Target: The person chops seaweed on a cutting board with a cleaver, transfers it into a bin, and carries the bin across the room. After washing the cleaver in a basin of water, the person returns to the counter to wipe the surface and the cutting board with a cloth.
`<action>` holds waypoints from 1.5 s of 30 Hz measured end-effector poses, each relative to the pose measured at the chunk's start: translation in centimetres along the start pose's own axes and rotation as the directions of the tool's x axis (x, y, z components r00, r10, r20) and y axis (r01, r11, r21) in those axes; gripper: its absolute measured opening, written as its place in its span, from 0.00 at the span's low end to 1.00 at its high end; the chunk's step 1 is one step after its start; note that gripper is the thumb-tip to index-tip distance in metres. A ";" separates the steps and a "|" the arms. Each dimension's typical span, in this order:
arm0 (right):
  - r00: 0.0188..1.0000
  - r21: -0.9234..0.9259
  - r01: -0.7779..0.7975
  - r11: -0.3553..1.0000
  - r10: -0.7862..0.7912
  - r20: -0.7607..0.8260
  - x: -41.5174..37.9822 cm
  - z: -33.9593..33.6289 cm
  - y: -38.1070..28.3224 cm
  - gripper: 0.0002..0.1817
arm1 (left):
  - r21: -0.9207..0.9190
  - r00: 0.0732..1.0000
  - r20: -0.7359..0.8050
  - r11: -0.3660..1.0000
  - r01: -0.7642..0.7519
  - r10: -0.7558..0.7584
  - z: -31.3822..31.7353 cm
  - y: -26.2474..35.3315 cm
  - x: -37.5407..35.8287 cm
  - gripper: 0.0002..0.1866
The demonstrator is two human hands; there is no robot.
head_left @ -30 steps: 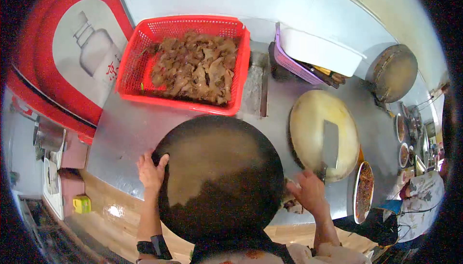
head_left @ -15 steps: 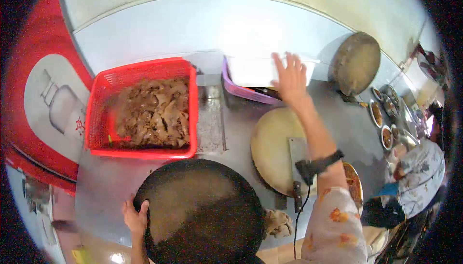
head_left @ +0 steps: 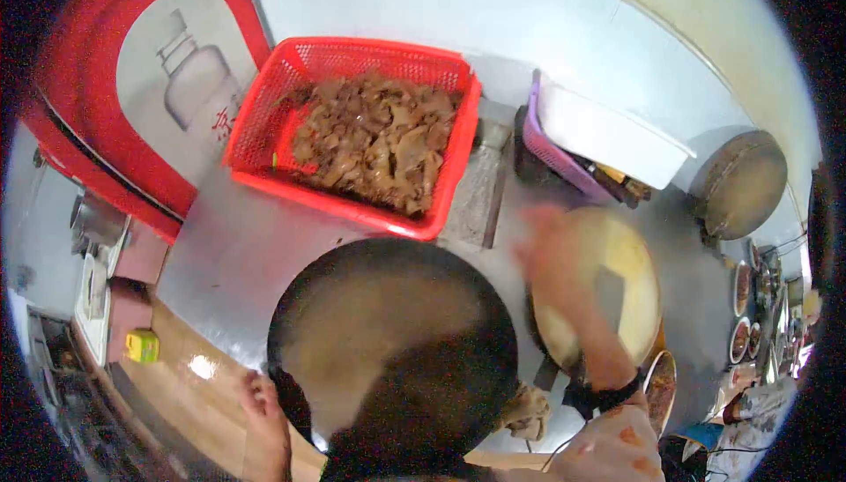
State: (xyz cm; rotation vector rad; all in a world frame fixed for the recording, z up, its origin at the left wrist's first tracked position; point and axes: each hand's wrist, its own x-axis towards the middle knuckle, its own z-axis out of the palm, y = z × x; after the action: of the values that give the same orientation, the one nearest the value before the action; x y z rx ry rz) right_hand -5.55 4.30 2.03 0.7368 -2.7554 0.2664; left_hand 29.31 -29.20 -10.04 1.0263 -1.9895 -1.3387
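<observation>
A large dark round board [head_left: 388, 341] fills the lower middle. My left hand [head_left: 263, 401] is beside its lower left edge, with fingers loosely bent and nothing seen in them. Whether it touches the rim is unclear. Smeared by motion, my right hand [head_left: 548, 248] is above the left part of a pale round chopping board [head_left: 639, 275], and its fingers cannot be made out. A cleaver blade [head_left: 608, 297] lies on that board, partly behind my right forearm. A crumpled cloth [head_left: 527, 411] rests between the two boards.
Meat pieces [head_left: 388, 143] fill a red basket [head_left: 352, 209] at the back. Behind the chopping board are a white tray [head_left: 608, 129] and a purple basket [head_left: 564, 165]. Another round board [head_left: 747, 184] leans at the wall. Filled bowls [head_left: 738, 339] stand far right.
The view has shifted, so the baskets sit farther right. My right hand has come away from the white tray toward the chopping board. My left hand is lower along the dark board's edge.
</observation>
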 end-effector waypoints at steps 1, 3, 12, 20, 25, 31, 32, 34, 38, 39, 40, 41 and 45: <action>0.995 0.171 0.064 0.983 -0.076 0.067 -2.1 2.3 -2.8 0.23 | 0.116 0.998 0.014 0.992 0.056 -0.058 -0.8 -0.4 -1.0 0.20; 0.980 0.264 0.020 0.964 -0.071 0.187 -5.2 4.1 -6.9 0.26 | 0.177 0.988 0.096 0.979 0.104 -0.122 -1.0 1.9 -1.5 0.19; 0.879 0.002 -0.465 0.885 0.461 0.119 -18.4 4.5 -10.0 0.39 | 0.022 0.827 0.447 0.920 -0.391 0.340 5.4 2.9 13.2 0.21; 0.831 0.031 -0.555 0.831 0.553 0.061 -18.3 7.3 -10.2 0.44 | 0.033 0.791 0.439 0.872 -0.488 0.426 5.0 -0.6 11.5 0.25; 0.953 0.100 -0.301 0.948 0.296 0.063 -10.3 9.1 -11.5 0.42 | 0.028 0.958 0.127 0.965 -0.261 0.256 -0.1 -1.6 3.4 0.25; 0.992 -0.124 -0.109 0.986 0.099 -0.084 -6.8 7.8 -13.9 0.31 | -0.069 0.997 -0.056 0.996 -0.060 0.056 0.4 0.1 -3.9 0.26; 0.976 -0.186 -0.195 0.963 0.172 -0.133 -7.8 7.4 -12.6 0.28 | -0.216 0.997 0.047 0.974 0.075 -0.066 -0.4 1.0 -4.3 0.26; 0.929 -0.240 -0.364 0.900 0.369 -0.021 -11.7 7.3 -8.0 0.23 | -0.132 0.997 0.072 0.991 0.012 -0.003 -1.6 -0.9 -3.6 0.26; 0.876 -0.213 -0.473 0.855 0.483 -0.006 -21.4 6.3 -5.7 0.19 | -0.210 0.991 0.072 0.973 -0.095 0.112 -0.8 -2.3 1.0 0.27; 0.903 -0.202 -0.429 0.880 0.424 -0.069 -23.7 6.0 -5.6 0.18 | -0.227 0.984 0.097 0.965 -0.127 0.152 -0.1 -1.8 1.8 0.28; 0.872 -0.222 -0.488 0.844 0.483 -0.080 -25.8 5.7 -5.6 0.18 | -0.304 0.975 0.186 0.951 -0.058 0.120 0.1 -0.6 1.9 0.29; 0.887 -0.075 -0.461 0.884 0.460 -0.032 -27.1 5.6 -5.8 0.17 | -0.420 0.977 0.188 0.908 -0.009 0.096 0.6 -1.1 1.9 0.29; 0.868 0.063 -0.493 0.868 0.495 -0.041 -27.5 5.0 -4.8 0.19 | -0.476 0.963 0.270 0.867 0.148 -0.016 0.5 1.4 -0.9 0.30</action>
State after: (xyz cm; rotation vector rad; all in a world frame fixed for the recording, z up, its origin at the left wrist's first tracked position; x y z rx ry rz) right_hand 18.77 11.61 -10.70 0.0099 -2.8455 0.4509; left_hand 28.99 -27.90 -8.93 0.7245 -1.6386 -1.9830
